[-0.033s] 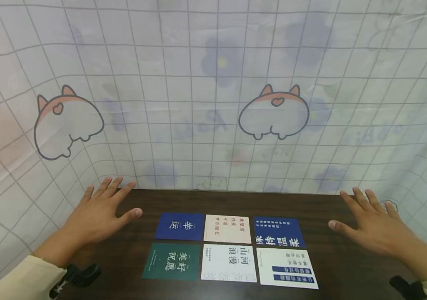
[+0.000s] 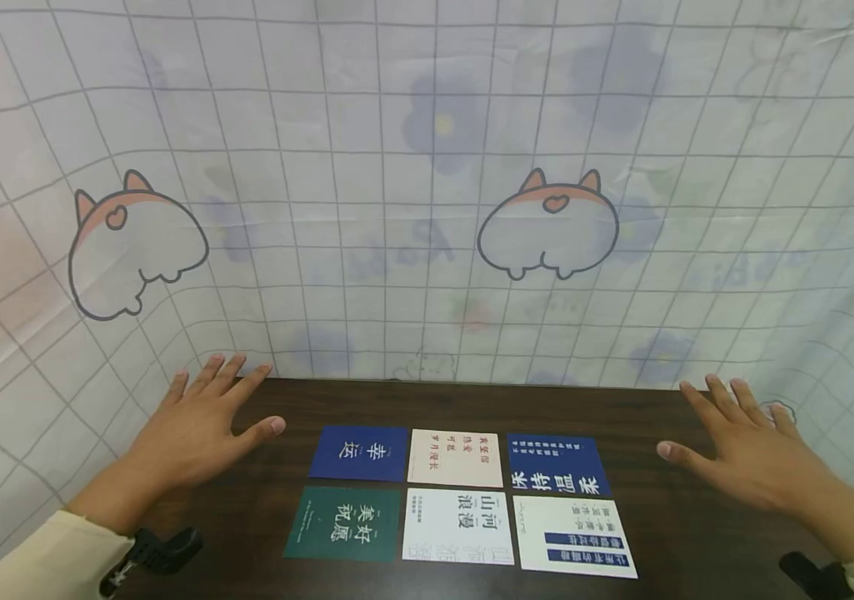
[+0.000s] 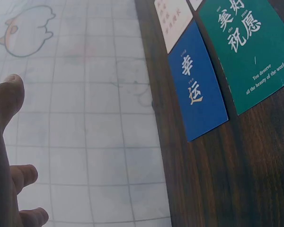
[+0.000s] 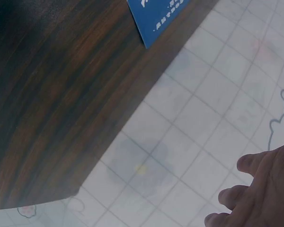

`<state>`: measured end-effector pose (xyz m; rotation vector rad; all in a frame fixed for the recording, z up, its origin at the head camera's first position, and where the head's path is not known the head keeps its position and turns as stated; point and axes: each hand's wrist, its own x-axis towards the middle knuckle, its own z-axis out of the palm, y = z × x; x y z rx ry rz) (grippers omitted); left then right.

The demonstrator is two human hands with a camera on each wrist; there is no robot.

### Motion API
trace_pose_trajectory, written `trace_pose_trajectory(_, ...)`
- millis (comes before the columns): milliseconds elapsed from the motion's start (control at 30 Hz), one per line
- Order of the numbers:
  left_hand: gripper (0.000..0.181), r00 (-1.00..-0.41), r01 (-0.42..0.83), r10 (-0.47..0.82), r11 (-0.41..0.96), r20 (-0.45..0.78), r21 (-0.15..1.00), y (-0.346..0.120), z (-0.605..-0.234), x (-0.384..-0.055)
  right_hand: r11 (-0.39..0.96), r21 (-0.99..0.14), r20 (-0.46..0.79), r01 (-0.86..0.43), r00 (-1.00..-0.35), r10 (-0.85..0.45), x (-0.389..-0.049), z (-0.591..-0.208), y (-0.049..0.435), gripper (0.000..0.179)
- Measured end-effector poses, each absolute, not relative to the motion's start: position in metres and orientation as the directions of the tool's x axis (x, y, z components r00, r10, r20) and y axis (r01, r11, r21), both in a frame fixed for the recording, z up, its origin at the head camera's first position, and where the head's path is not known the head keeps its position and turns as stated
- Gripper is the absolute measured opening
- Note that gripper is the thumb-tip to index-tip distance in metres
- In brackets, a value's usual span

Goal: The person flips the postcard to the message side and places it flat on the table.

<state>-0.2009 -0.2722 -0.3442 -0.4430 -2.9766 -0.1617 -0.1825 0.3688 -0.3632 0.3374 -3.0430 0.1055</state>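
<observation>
From where I stand, the person's left hand [image 2: 197,429] is open, fingers straight and spread, thumb out toward the cards; the right hand [image 2: 752,454] mirrors it, palm down and likewise holding nothing. Whether either one rests on the dark wood-grain table [image 2: 464,405] I can't tell.

Between the two hands, well apart from both wrists, six printed cards lie flat in two rows of three. In the row farther from the wrists, the blue card with two large characters [image 2: 358,454] sits nearest the left thumb, the pale pink card [image 2: 455,458] comes midway, and the blue card with lines of white lettering [image 2: 557,465] lies nearest the right thumb. In the row closer to the wrists, the green card [image 2: 344,523] is on the left hand's side, the white card [image 2: 458,527] in the middle, and the cream card with dark blue bars [image 2: 575,537] toward the right hand.

Beyond both sets of fingertips hangs a grid-patterned cloth [image 2: 367,250] printed with corgi rumps [image 2: 546,237]. A black strap [image 2: 152,552] circles the left wrist, below a cream sleeve [image 2: 44,560].
</observation>
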Motion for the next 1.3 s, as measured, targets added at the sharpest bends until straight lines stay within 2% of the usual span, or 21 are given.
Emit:
trace_pose_trajectory(667, 0.087, -0.941, 0.316, 0.302, 0.945, 0.152, 0.08, -0.263, -0.364, -0.202, 0.962, -0.091, 0.112, -0.257, -0.963, -0.246, -0.184, -0.382, 0.357, 0.096)
trace_pose_trajectory(933, 0.087, -0.942, 0.316, 0.297, 0.942, 0.153, 0.116, -0.259, -0.373, -0.201, 0.957, -0.139, 0.087, -0.255, -0.966, -0.245, -0.183, -0.388, 0.35, 0.095)
trace_pose_trajectory(1300, 0.086, -0.94, 0.321, 0.299, 0.938, 0.162, 0.132, -0.253, -0.38, -0.199, 0.948, -0.155, 0.121, -0.279, -0.957, -0.262, -0.179, -0.395, 0.341, 0.094)
